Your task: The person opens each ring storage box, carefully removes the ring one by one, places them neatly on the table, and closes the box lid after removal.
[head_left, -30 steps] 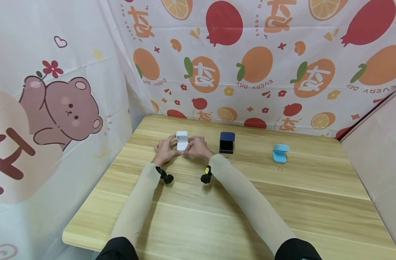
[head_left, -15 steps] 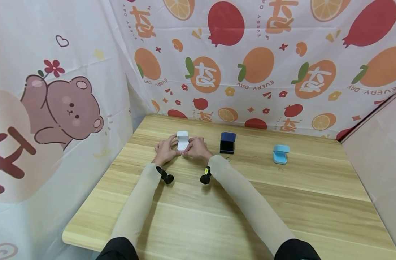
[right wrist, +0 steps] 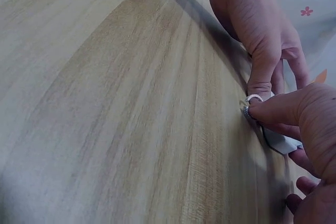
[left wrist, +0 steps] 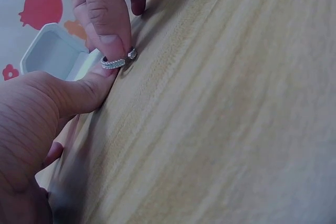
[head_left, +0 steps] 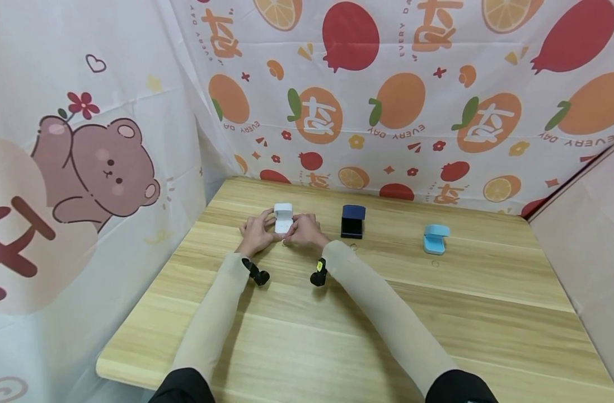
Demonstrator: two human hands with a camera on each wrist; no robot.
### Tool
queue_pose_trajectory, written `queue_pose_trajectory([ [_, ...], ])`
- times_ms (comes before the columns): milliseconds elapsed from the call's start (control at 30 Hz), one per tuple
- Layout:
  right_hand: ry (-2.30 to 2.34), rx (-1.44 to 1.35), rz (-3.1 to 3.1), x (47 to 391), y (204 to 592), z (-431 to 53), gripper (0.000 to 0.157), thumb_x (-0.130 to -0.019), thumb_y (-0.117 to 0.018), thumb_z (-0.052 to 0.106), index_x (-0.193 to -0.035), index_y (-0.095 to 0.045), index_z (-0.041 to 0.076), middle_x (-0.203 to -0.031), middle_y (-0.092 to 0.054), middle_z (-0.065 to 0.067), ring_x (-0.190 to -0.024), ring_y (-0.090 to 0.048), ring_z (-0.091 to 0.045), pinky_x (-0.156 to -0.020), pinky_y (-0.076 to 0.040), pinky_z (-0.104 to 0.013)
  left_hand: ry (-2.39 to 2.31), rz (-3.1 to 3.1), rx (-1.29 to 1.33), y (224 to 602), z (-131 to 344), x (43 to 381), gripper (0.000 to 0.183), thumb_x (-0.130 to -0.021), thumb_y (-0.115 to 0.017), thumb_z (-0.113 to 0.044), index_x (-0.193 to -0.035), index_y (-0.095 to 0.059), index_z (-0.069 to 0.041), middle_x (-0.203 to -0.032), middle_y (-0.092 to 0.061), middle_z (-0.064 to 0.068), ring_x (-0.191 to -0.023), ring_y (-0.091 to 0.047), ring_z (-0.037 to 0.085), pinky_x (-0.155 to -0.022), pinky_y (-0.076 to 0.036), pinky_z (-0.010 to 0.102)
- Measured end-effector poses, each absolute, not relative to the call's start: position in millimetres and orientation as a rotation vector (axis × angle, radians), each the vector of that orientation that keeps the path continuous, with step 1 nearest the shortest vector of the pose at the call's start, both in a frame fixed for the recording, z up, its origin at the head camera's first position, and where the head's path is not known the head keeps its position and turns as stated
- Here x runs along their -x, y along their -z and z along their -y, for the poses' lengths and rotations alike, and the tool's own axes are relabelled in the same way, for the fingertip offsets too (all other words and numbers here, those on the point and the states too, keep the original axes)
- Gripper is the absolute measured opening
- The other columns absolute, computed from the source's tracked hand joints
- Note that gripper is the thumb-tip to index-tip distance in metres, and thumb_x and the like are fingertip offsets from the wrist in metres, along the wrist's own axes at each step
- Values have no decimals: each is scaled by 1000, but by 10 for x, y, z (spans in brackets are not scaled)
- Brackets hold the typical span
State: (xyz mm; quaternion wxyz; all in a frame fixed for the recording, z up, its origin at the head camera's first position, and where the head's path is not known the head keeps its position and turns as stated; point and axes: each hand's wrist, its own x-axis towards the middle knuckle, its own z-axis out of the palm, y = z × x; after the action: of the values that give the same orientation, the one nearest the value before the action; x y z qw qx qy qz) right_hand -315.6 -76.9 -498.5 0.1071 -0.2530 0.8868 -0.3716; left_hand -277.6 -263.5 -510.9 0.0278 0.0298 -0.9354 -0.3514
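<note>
A white ring box (head_left: 284,209) stands with its lid raised at the back left of the table. My left hand (head_left: 257,233) grips it, with the thumb at the box's front edge and the fingers along its left side. From the right, my right hand (head_left: 307,229) pinches a silver ring (left wrist: 113,64) set with small clear stones between thumb and fingers. In the left wrist view the ring is at the box's front edge, against the left thumb. Two stone-set parts show; whether they belong to one ring I cannot tell. The right fingers partly hide the box's front.
To the right stands an opened dark blue ring box (head_left: 353,212), with a ring (head_left: 354,247) before it. Farther right is an opened light blue ring box (head_left: 435,230), and another ring (head_left: 435,263) lies in front. A printed cloth (head_left: 357,112) hangs behind the wooden table (head_left: 307,336).
</note>
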Motion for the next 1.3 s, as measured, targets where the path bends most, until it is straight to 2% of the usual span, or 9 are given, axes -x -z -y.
queue_pose_trajectory([
  [367,1069,732,-2612,3155,4951,732,13,-79,-87,23,-75,-81,12,-148,-59,-6,-142,-35,-35,-116,-24,-55,1036,2900,-97,5122,2633,2799,92,-81,-85,-38,-157,-37,-17,-142,-63,8,-128,-39,37,-106,-13,59],
  [867,1059,729,-2599,3134,4947,742,15,-80,-87,27,-72,-81,15,-147,-59,-6,-139,-36,-33,-111,-28,-52,1035,2906,-108,5100,2620,2774,90,-82,-85,-36,-157,-38,-18,-142,-63,7,-132,-38,37,-106,-12,60],
  [1300,1092,747,-2580,3118,4940,732,15,-82,-85,27,-77,-81,13,-148,-59,-6,-139,-36,-33,-113,-25,-54,1043,2905,-105,5099,2635,2769,91,-83,-84,-36,-157,-36,-17,-143,-62,8,-134,-37,39,-107,-12,61],
])
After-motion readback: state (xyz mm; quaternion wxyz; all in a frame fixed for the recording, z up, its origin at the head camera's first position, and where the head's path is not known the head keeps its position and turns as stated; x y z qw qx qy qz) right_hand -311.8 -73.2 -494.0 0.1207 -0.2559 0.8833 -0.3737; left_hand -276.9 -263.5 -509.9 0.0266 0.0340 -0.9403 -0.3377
